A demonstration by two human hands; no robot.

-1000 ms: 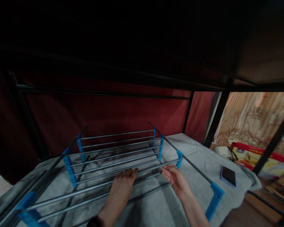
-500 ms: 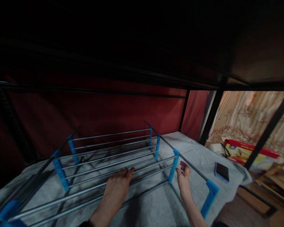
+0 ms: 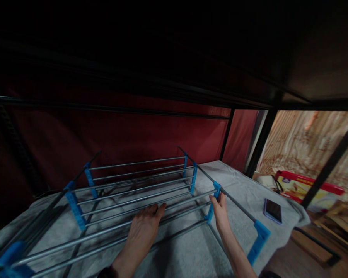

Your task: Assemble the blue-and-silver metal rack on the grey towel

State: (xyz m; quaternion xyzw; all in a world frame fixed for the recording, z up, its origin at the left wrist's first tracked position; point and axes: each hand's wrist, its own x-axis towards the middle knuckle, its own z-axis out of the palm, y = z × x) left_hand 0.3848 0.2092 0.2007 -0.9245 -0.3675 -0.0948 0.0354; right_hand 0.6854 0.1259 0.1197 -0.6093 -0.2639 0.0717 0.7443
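Observation:
A rack of grey metal tubes (image 3: 139, 199) joined by blue plastic connectors (image 3: 75, 208) stretches across the bed. My left hand (image 3: 146, 224) is closed over one of the near tubes, around its middle, with the fingertips partly hidden behind it. At the right side of the rack, my right hand (image 3: 220, 210) grips a blue connector (image 3: 210, 213), thumb on its left face and fingers around the far side. Another blue connector (image 3: 258, 239) sits nearer to me on the same long side rod (image 3: 237, 204).
Grey bedding (image 3: 232, 173) lies under the rack. Several loose tubes (image 3: 37, 231) are at the left. A phone (image 3: 273, 211) rests at the right edge, and a red and yellow box (image 3: 307, 187) stands beyond it. A dark bunk frame (image 3: 261, 141) spans overhead.
My right hand has moved slightly left and up, from open beside the blue connector to closed around it. My left hand stays on the tube.

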